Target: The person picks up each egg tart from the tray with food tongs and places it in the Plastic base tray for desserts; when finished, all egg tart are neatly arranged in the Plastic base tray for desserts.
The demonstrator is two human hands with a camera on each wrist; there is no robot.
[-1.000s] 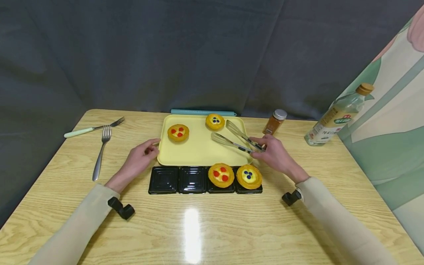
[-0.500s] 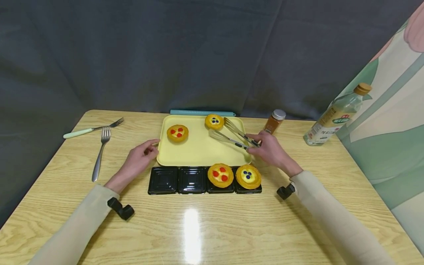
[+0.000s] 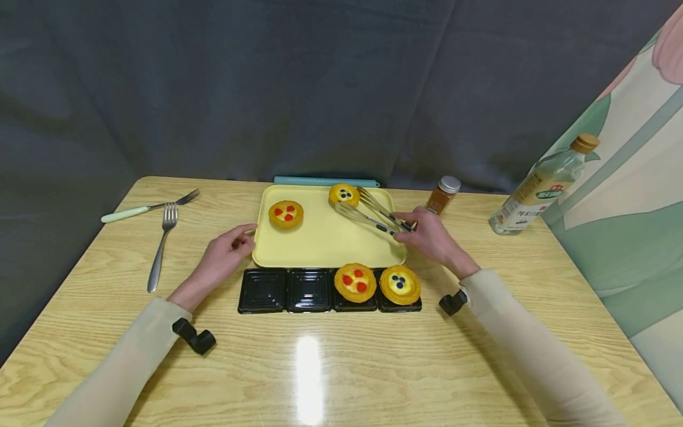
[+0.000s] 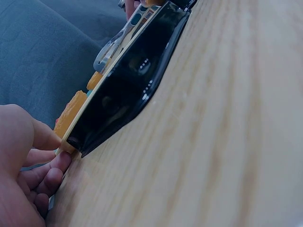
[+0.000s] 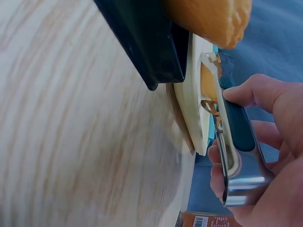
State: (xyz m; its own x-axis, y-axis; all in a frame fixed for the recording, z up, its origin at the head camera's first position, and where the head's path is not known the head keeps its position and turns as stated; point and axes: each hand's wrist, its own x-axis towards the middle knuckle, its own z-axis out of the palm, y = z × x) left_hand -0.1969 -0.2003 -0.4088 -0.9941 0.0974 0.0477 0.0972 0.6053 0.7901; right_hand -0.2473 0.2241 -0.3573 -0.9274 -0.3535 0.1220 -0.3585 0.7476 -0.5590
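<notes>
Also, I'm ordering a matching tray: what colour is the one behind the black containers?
The tray is pale yellow, seen best in the head view.

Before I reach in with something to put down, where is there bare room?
Bare table lies in front of the black containers, between the sleeves, and between the right sleeve and the bottle. The near middle of the yellow tray is free; its far right is crowded with tongs and a blue-topped tart.

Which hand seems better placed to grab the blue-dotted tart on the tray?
Probably the right hand: it holds the tongs, which extend right beside the blue-dotted tart. The left hand pinches the yellow tray at its left edge.
</notes>
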